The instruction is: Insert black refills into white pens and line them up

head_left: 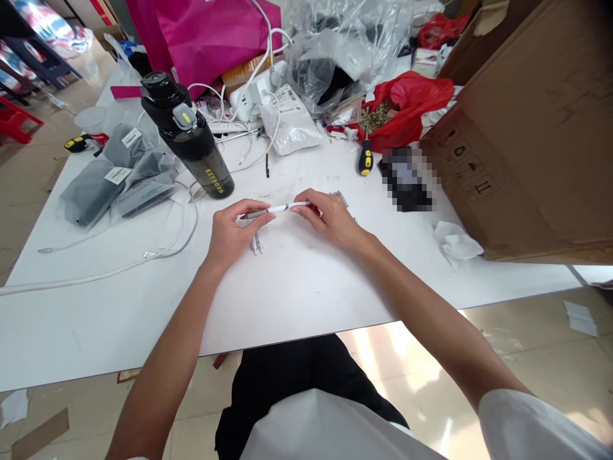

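Observation:
A white and grey pen (pixel 278 209) with a dark reddish end is held level above the table between my two hands. My left hand (pixel 234 231) pinches its grey end between thumb and fingers. On the other end, my right hand (pixel 330 217) has its thumb and fingertips closed around the white barrel. Several small pale plastic pieces (pixel 257 244) lie just below my left hand, partly hidden by it. More small grey pieces (pixel 341 198) show behind my right hand, too covered to make out.
A black water bottle (pixel 201 147) stands at the left, near bagged dark items (pixel 96 188) and white cables (pixel 165 246). Further back are a white parcel (pixel 292 124), a screwdriver (pixel 366 158) and a red bag (pixel 412 102). A large cardboard box (pixel 536 140) fills the right side.

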A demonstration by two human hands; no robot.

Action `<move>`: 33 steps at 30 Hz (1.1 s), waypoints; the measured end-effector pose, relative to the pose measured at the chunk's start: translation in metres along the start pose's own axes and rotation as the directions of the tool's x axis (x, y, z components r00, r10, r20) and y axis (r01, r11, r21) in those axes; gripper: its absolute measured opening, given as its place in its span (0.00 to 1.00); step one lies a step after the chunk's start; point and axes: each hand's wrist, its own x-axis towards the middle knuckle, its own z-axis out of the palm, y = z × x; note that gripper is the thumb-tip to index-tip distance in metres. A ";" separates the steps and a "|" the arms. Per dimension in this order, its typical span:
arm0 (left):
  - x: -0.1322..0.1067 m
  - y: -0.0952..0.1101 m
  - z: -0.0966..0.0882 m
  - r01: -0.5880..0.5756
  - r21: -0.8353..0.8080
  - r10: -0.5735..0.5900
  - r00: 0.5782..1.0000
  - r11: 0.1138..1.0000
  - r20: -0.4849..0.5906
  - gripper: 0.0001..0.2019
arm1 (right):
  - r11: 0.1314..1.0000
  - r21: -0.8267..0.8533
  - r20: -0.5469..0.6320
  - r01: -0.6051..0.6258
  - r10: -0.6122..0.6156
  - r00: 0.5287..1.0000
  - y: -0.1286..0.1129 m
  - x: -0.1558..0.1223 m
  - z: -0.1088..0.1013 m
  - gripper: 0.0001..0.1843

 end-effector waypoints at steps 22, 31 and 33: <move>0.008 -0.004 -0.005 -0.049 -0.109 0.030 0.985 0.993 -0.169 0.11 | 0.932 0.235 -0.041 -0.276 0.293 0.955 -0.004 0.003 0.000 0.30; 0.006 -0.008 0.002 0.047 -0.246 -0.088 0.984 0.968 -0.157 0.14 | 0.945 0.245 -0.089 -0.216 0.244 0.966 -0.008 0.004 -0.002 0.29; 0.005 -0.007 0.003 0.029 -0.249 -0.070 0.985 0.968 -0.157 0.13 | 0.924 0.270 -0.069 -0.270 0.298 0.952 -0.010 0.005 -0.005 0.31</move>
